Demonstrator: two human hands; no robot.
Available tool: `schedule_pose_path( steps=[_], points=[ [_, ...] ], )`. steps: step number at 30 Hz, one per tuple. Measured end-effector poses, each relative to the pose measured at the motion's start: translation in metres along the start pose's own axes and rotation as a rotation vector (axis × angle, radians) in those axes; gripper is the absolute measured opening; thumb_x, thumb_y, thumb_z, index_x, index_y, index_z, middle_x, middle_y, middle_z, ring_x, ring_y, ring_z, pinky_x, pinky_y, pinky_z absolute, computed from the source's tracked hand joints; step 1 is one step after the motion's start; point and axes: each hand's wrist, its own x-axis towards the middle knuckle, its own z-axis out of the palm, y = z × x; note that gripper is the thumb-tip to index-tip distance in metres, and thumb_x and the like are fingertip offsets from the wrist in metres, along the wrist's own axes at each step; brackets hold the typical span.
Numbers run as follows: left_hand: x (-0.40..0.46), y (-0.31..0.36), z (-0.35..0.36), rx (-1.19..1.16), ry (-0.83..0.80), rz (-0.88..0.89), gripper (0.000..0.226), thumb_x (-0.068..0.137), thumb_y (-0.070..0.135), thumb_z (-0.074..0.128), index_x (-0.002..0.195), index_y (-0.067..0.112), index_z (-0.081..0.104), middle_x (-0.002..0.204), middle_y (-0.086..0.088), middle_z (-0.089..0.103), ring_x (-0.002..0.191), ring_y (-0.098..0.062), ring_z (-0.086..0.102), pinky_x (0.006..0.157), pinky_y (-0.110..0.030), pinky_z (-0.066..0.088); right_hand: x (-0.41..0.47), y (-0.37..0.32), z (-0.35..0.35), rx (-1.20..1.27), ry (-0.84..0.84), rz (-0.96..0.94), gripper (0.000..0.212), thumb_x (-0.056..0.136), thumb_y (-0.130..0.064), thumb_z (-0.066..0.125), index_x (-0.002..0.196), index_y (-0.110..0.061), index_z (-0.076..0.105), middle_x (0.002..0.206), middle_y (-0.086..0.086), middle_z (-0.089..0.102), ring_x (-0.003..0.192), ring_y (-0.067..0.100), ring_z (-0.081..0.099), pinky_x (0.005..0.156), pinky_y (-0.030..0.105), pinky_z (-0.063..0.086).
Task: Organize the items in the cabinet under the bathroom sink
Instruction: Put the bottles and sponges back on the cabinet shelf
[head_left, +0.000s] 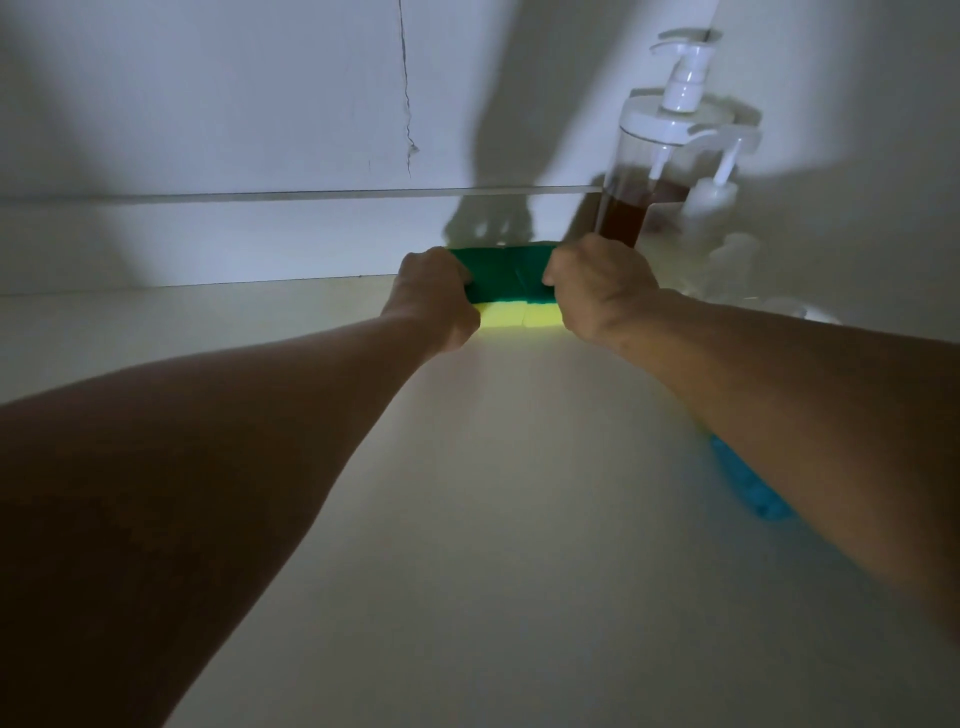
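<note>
Two yellow sponges with green scouring tops (506, 288) sit side by side near the back wall of the cabinet floor (467, 519). My left hand (434, 301) grips the left end of the pair, its fingers curled over the green top. At the right end my right hand (597, 288) grips it the same way. Both arms reach in from the front. The sponge ends are hidden under my hands.
A clear pump bottle (641, 171) with dark brown liquid stands at the back right, just behind my right hand. Beside it stands a smaller white pump bottle (714, 192). A blue cloth-like item (748, 488) lies on the floor, partly under my right forearm.
</note>
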Motion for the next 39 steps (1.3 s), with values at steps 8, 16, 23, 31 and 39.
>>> schedule_pose_path(
  steps=[8, 16, 23, 31, 39],
  points=[
    [0.006, 0.004, 0.002, 0.015, -0.004, -0.002, 0.028, 0.085, 0.008, 0.062, 0.111, 0.010, 0.070, 0.097, -0.008, 0.054, 0.086, -0.023, 0.051, 0.076, -0.029, 0.051, 0.008, 0.006, 0.012, 0.062, 0.004, 0.014, 0.031, 0.090, 0.007, 0.049, 0.113, -0.003, 0.069, 0.107, 0.021, 0.064, 0.102, 0.039, 0.062, 0.091, 0.042, 0.053],
    [-0.027, 0.003, -0.031, -0.026, -0.055, -0.006, 0.057, 0.082, 0.022, 0.074, 0.134, 0.013, 0.052, 0.133, -0.006, 0.051, 0.124, -0.021, 0.046, 0.082, -0.023, 0.034, -0.011, 0.003, -0.022, 0.064, -0.011, 0.049, 0.044, 0.085, 0.004, 0.057, 0.125, -0.011, 0.064, 0.125, 0.017, 0.059, 0.112, 0.037, 0.059, 0.092, 0.042, 0.052],
    [-0.099, -0.004, -0.102, 0.021, -0.231, -0.005, 0.051, 0.078, 0.031, 0.079, 0.124, 0.014, 0.063, 0.122, -0.002, 0.063, 0.112, -0.023, 0.060, 0.080, -0.028, 0.048, -0.062, -0.042, -0.090, 0.100, -0.177, -0.080, 0.028, 0.087, -0.009, 0.064, 0.114, -0.009, 0.069, 0.114, 0.012, 0.067, 0.104, 0.030, 0.062, 0.086, 0.033, 0.050],
    [-0.207, -0.017, -0.177, 0.126, -0.410, 0.000, 0.047, 0.081, 0.032, 0.077, 0.121, 0.013, 0.064, 0.103, -0.007, 0.069, 0.062, -0.008, 0.060, 0.056, -0.025, 0.050, -0.143, -0.109, -0.129, 0.200, -0.456, -0.125, 0.036, 0.085, -0.012, 0.073, 0.120, -0.011, 0.067, 0.110, 0.008, 0.069, 0.077, 0.015, 0.067, 0.079, 0.040, 0.061],
    [-0.312, -0.089, -0.187, 0.219, -0.370, -0.101, 0.030, 0.082, 0.032, 0.077, 0.099, 0.008, 0.071, 0.079, -0.004, 0.070, 0.065, -0.011, 0.066, 0.058, -0.021, 0.051, -0.194, -0.200, -0.111, 0.406, -0.507, -0.305, 0.023, 0.080, -0.013, 0.080, 0.098, -0.002, 0.072, 0.094, 0.017, 0.074, 0.083, 0.019, 0.073, 0.073, 0.034, 0.061]
  ],
)
